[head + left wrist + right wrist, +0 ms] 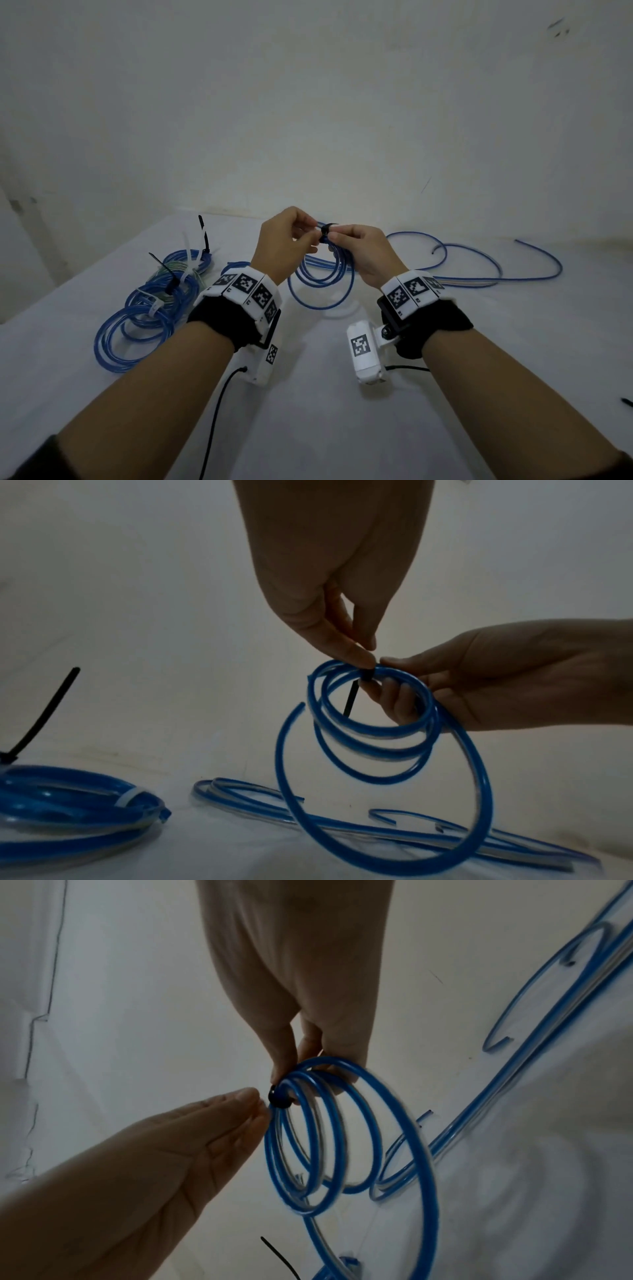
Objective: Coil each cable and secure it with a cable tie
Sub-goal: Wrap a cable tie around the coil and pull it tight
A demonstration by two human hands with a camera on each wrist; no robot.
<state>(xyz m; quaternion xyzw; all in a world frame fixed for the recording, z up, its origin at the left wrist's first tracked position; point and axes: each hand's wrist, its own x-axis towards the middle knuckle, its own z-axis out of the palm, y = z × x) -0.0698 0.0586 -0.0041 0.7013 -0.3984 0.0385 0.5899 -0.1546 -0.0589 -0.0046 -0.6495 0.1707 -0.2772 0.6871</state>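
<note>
Stretching across most of the shot is a white surface point(325, 428), with a pile of already tied blue coils point(150, 308) on the left and loose blue cable point(479, 260) still sprawled on the right. No bins or boxes anywhere, so nothing is contained in anything; it all just sits on the surface.

Held up in the middle is the blue coil point(322, 284) being worked on, a few uneven loops with one big outer loop sagging lower. The right hand point(366, 253) has its fingers curled through the top of the bundle, gripping it. The left hand point(284, 240) is pinching the black cable tie point(363, 677) right where it wraps the loops, with the tail point(351, 699) poking down inside the ring.

My guess for what goes wrong: that big outer loop looks barely gathered, so if the tie cinches now it could miss that strand and leave it flopping. Also, a slack right-hand grip would let the springy loops fan apart.
</note>
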